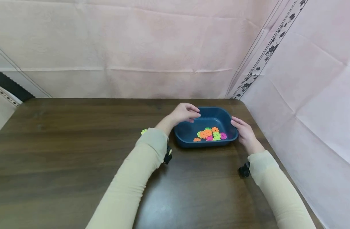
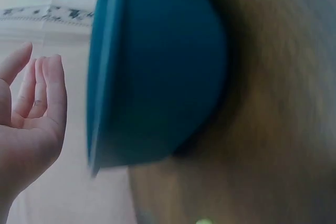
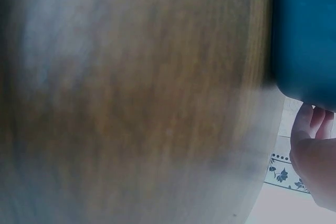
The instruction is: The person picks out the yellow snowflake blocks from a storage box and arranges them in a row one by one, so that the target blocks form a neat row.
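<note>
A dark blue plastic basin (image 1: 180, 141) stands at the right of the table, with several flower-shaped plastic pieces (image 1: 208, 133) in orange, pink, green and yellow-green lying along its near side. Over the basin's left edge hovers my left hand (image 1: 186, 113). In the left wrist view its thumb and loosely bent fingers (image 2: 55, 87) are apart, with nothing between them. My right hand (image 1: 243, 130) grips the basin's right rim. The right wrist view shows its fingers (image 3: 303, 124) against the basin's outer wall (image 3: 310, 40).
Left of the basin, a yellow-green flower-shaped piece (image 1: 144, 131) lies on the brown wooden table (image 1: 63, 159), partly hidden by the left sleeve. Pale cloth sheets (image 1: 149, 47) hang behind the table and along its right side.
</note>
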A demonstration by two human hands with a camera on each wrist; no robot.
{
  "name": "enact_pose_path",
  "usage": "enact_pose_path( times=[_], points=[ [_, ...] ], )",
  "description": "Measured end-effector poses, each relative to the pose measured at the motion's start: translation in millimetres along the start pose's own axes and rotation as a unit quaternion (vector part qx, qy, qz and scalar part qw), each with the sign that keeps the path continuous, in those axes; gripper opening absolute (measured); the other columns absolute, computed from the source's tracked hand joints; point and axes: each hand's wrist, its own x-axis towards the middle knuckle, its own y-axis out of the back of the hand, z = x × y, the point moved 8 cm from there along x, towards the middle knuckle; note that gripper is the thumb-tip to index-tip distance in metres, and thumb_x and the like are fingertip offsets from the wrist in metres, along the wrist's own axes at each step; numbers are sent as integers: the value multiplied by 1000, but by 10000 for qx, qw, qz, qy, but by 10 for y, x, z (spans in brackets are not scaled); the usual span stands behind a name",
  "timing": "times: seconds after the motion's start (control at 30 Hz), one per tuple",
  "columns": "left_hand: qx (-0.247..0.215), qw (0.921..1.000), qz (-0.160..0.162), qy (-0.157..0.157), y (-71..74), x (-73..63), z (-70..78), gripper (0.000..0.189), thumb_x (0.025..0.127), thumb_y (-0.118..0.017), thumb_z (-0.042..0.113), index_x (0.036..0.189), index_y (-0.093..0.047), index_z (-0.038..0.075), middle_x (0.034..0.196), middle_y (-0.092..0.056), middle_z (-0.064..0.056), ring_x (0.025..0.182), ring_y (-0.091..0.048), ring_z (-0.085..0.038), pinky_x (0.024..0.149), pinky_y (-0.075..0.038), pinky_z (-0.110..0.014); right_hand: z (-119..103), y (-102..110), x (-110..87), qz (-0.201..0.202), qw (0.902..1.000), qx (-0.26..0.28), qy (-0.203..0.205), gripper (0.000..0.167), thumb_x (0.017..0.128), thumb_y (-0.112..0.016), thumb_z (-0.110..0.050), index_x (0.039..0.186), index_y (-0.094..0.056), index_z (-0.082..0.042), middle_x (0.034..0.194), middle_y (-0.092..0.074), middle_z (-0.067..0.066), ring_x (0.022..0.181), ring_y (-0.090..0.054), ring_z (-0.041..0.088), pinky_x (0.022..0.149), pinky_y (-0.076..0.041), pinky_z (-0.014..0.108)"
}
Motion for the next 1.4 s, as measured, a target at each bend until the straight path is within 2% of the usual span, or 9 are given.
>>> enact_pose_path(
  times=[0.17, 0.33, 0.5, 0.6, 0.8, 0.97, 1.13, 1.33, 1.4],
  points=[
    [-5, 9993, -170, 320, -250, 37, -72, 35, 88, -65, 13, 120, -58, -1, 117, -63, -14, 102, -64, -28, 92, -52, -36, 11, -13, 15, 200, 9992, -336, -99, 43, 91, -59, -17, 134, -52, -21, 141, -43, 1, 107, -53, 1, 85, -49, 12],
    [174, 9980, -209, 562, -384, 193, -322, 37, 85, -67, 9, 120, -58, 0, 119, -62, -14, 103, -63, -25, 92, -52, -33, 20, 1, 30, 262, 9975, -606, -234, 57, 93, -57, -20, 145, -35, -17, 155, -25, 2, 130, -38, 9, 105, -37, 19],
    [378, 9966, -197, 704, -409, 309, -538, 34, 81, -72, 9, 113, -62, 4, 117, -63, -11, 98, -62, -19, 87, -54, -29, 33, 12, 42, 254, 9980, -540, -203, 57, 93, -57, -20, 145, -35, -16, 152, -29, 2, 124, -41, 8, 87, -48, 12],
    [737, 9938, -354, 747, -455, 214, -496, 35, 83, -68, 6, 117, -60, 3, 122, -60, -11, 106, -59, -21, 94, -51, -31, 27, 13, 38, 263, 9979, -574, -164, 57, 92, -58, -20, 145, -36, -16, 152, -30, 3, 122, -42, 8, 83, -49, 10],
    [1836, 9807, -457, 485, -541, 140, -454, 31, 83, -65, -1, 114, -63, 2, 115, -60, -11, 101, -53, -20, 92, -50, -30, 18, -1, 39, 300, 9968, -727, -158, 57, 93, -57, -20, 145, -34, -15, 155, -26, 4, 135, -33, 12, 111, -31, 24],
    [2443, 9676, -549, 325, -600, 142, -463, 30, 83, -63, -2, 112, -64, 5, 114, -60, -10, 100, -52, -19, 92, -50, -30, 13, -7, 28, 319, 9960, -812, -183, 58, 94, -55, -20, 146, -31, -13, 156, -22, 4, 141, -25, 16, 115, -24, 29],
    [2795, 9573, -693, 248, -632, 136, -466, 29, 84, -65, 3, 113, -66, 7, 119, -61, -7, 97, -51, -17, 94, -49, -30, 25, 2, 27, 310, 9963, -778, -206, 58, 94, -56, -20, 146, -32, -14, 155, -25, 3, 136, -32, 12, 110, -33, 23],
    [3177, 9444, -838, 133, -661, 126, -437, 30, 86, -66, 10, 116, -63, 8, 119, -61, -6, 93, -51, -16, 93, -49, -30, 29, 15, 45, 309, 9972, -663, -143, 57, 93, -57, -19, 145, -35, -14, 150, -31, 3, 122, -41, 7, 78, -48, 8],
    [3279, 9406, -868, 131, -665, 126, -438, 30, 86, -66, 12, 116, -62, 9, 120, -60, -5, 95, -51, -16, 93, -48, -30, 31, 19, 51, 312, 9973, -643, -148, 57, 93, -57, -19, 145, -35, -14, 150, -31, 3, 123, -41, 7, 83, -48, 9]
  ],
)
